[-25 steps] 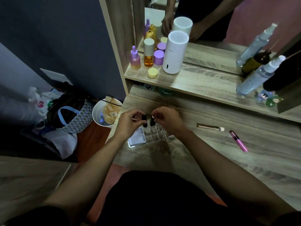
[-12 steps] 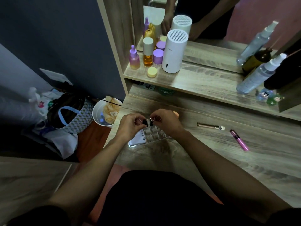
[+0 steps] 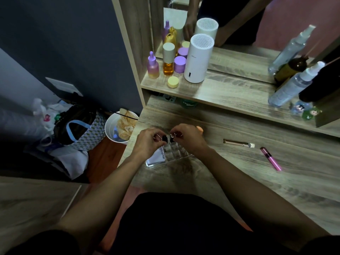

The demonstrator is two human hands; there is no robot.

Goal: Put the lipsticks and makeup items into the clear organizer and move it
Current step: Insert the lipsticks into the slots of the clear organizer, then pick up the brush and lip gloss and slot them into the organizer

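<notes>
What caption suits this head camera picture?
Both hands lower dark lipsticks into a clear organizer.

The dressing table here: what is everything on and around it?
Clear organizer: one, transparent, desk's left edge, under the hands.
Dark lipsticks: two, black, one in each hand's grip above the organizer's far slots.
White packet: one, printed, touching the organizer's left side.
Gold tube: one, lying flat on the desk, right of the hands.
Pink tube: one, lying flat, right of the gold tube.
White cylinder: one, upright on the shelf.
Purple jar, amber bottle, dropper bottle, yellow jar: shelf's left end.
Spray bottle: clear, shelf's right end.
White bin: one, floor left.
Left hand, right hand: each pinching a lipstick.
</notes>
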